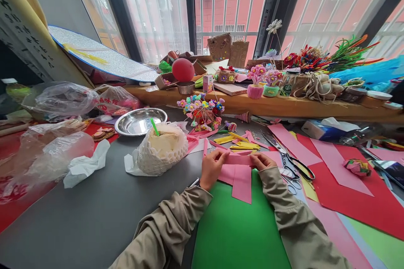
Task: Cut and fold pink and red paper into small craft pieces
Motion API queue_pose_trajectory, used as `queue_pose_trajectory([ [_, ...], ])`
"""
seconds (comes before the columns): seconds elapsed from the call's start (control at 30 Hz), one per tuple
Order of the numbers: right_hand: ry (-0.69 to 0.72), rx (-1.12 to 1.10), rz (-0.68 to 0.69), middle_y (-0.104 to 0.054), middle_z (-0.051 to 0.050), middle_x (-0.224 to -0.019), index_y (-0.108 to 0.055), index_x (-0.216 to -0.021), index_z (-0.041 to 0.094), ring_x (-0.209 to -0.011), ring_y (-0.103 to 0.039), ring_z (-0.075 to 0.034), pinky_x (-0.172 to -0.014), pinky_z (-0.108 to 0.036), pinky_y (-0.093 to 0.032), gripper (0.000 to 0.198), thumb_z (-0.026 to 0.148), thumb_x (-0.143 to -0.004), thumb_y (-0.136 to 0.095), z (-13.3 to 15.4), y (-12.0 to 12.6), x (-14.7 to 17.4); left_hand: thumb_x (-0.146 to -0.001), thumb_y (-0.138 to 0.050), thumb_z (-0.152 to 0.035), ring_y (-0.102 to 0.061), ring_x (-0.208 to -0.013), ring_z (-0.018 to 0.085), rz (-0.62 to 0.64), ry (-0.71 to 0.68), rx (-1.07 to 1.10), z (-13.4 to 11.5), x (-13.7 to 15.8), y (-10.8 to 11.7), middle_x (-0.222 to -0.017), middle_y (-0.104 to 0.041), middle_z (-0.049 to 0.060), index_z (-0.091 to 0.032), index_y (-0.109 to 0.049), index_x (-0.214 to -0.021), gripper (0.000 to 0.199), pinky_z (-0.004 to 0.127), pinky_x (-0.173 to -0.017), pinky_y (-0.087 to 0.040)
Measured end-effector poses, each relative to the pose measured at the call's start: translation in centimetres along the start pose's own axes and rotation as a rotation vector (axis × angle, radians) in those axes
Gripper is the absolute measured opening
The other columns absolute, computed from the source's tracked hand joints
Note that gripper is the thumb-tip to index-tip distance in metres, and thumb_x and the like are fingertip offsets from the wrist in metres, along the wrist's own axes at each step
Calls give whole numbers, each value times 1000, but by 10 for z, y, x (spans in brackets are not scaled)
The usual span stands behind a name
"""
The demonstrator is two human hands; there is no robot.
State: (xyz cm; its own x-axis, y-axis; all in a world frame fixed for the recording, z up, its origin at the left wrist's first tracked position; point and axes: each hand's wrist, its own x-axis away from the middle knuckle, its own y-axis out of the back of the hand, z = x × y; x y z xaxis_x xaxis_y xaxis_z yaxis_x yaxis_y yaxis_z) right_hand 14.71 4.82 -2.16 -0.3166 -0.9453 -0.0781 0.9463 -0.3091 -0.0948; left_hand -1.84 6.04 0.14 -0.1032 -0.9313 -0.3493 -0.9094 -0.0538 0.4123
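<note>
Between both hands a strip of pink paper [239, 159] is held out flat. My left hand [212, 167] pinches its left end between thumb and fingers. At the right end, my right hand [262, 161] is closed on the same strip. Just below lie more pink paper pieces [242, 185], resting on a green sheet [240, 231]. Yellow paper strips [244, 144] and pink scraps lie beyond the hands. To the right of my right hand are large black-handled scissors [301, 168].
A coconut in foam netting [164, 151] with a green straw stands on the left, near a metal plate [140, 111]. Crafted flowers [202, 111] stand behind. Red paper [341, 189] lies on the right. Plastic bags [69, 101] fill the far left; a crowded wooden ledge [284, 105] runs below the windows.
</note>
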Motion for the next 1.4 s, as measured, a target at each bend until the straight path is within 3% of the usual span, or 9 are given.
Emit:
queue_pose_trajectory([
  [0.13, 33, 67, -13, -49, 3, -45, -54, -61, 17, -41, -45, -10, -43, -25, -40, 31, 45, -50, -62, 0, 1, -1, -75, -41, -38, -52, -66, 12, 6, -70, -52, 0, 1, 0, -69, -59, 2, -16, -58, -70, 28, 22, -61, -38],
  [0.3, 76, 108, 12, -46, 4, -43, -53, -59, 18, -37, -41, -9, -39, -23, -36, 29, 45, -52, -60, 0, 0, 0, -74, -45, -33, -46, -92, 18, -11, -336, -319, -6, 5, 1, -98, -56, 5, -22, -51, -101, 30, 32, -82, -33],
  [0.43, 73, 133, 75, -45, 4, -43, -53, -62, 18, -37, -40, -8, -37, -23, -34, 31, 47, -52, -60, 2, -2, 2, -70, -50, -36, -45, -93, 20, 116, -522, -423, -11, 9, -1, -98, -55, 5, -23, -49, -105, 37, 35, -82, -32],
  [0.53, 48, 110, 109, -46, 4, -44, -53, -62, 17, -37, -39, -8, -38, -22, -34, 32, 47, -51, -61, 3, -2, 3, -69, -50, -38, -47, -88, 20, 179, -559, -464, -11, 10, -3, -90, -57, 5, -23, -52, -101, 35, 36, -81, -32],
  [0.67, 16, 88, 136, -46, 4, -43, -54, -64, 17, -36, -39, -7, -37, -21, -34, 32, 45, -52, -61, 4, -3, 4, -70, -49, -38, -50, -81, 19, 186, -462, -441, -8, 9, -5, -83, -59, 5, -21, -56, -94, 30, 33, -75, -35],
  [0.83, 28, -13, 163, -55, 2, -50, -55, -73, 17, -38, -43, -8, -39, -22, -37, 41, 47, -46, -64, 5, -7, 7, -70, -49, -37, -51, -83, 18, 166, -309, -231, -6, 6, -2, -88, -59, 6, -20, -56, -94, 30, 29, -73, -38],
  [1.0, 39, 65, 220, -53, 2, -46, -56, -64, 18, -38, -42, -8, -39, -22, -36, 31, 44, -48, -64, 5, -8, 8, -67, -52, -38, -52, -82, 17, 223, -264, -101, -11, 7, 0, -89, -59, 5, -20, -56, -92, 31, 27, -73, -39],
  [1.2, 81, 23, 161, -52, 3, -47, -57, -66, 18, -37, -42, -8, -40, -22, -37, 27, 42, -54, -60, 6, -7, 7, -70, -49, -37, -56, -70, 14, 317, -43, 207, -13, 6, 0, -79, -61, 5, -15, -51, -102, 39, 23, -63, -43],
  [1.4, 83, 43, 97, -54, 2, -49, -54, -64, 17, -41, -46, -9, -44, -23, -41, 26, 41, -56, -59, 4, -7, 7, -68, -51, -30, -55, -79, 16, 371, 77, 384, -5, -2, -2, -88, -60, 7, -11, -55, -92, 30, 25, -69, -43],
])
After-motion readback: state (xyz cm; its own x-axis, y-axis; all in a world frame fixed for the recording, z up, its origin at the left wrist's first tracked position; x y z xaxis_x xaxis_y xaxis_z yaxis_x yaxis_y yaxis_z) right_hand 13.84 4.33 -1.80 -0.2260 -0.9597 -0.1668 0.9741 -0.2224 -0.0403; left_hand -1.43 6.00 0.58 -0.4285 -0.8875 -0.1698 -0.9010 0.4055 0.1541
